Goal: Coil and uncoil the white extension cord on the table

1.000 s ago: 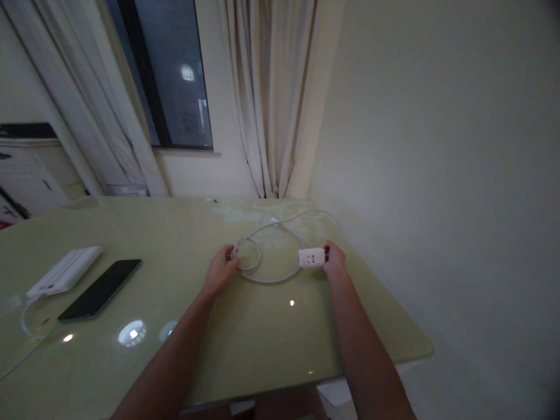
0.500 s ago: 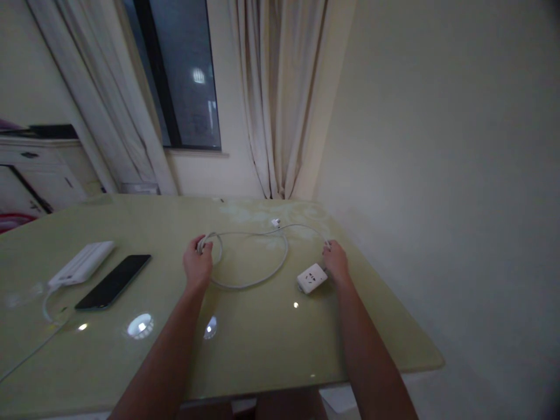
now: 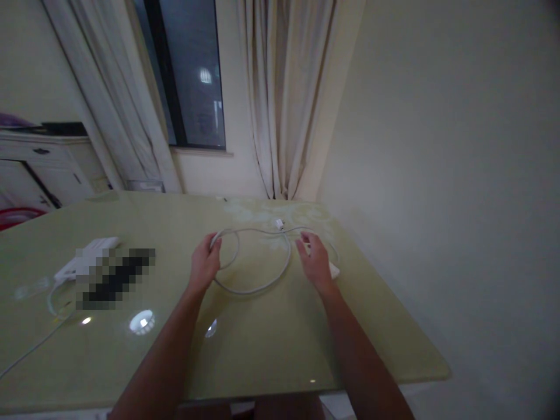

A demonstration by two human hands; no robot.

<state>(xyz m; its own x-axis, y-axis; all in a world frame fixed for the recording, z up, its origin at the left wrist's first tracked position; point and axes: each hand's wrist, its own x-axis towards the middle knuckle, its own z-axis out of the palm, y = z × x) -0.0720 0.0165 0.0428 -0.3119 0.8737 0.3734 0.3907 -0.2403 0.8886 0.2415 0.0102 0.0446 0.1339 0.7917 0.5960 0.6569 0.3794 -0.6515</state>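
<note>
My left hand (image 3: 205, 262) is closed around a looped white cable (image 3: 251, 291) above the table. From it the cable bends into a large loop and a smaller one. My right hand (image 3: 314, 259) is raised with thumb and fingers apart, close to the cable's right stretch, and I see nothing gripped in it. Behind its wrist, a white socket block (image 3: 334, 270) rests on the table, mostly hidden by the hand. The cable's white plug (image 3: 280, 224) lies at the back, near where the strands cross.
On the left of the glossy table (image 3: 262, 350) are a white power bank (image 3: 94, 254) with its own cord (image 3: 30, 352) and a dark, pixelated flat object (image 3: 116, 283). A wall (image 3: 437, 204) runs along the right side; curtains (image 3: 289, 99) hang behind.
My right hand has let go of the cable and moved left, its fingers spreading. The socket block now sits farther right, behind that hand. My left hand keeps its hold.
</note>
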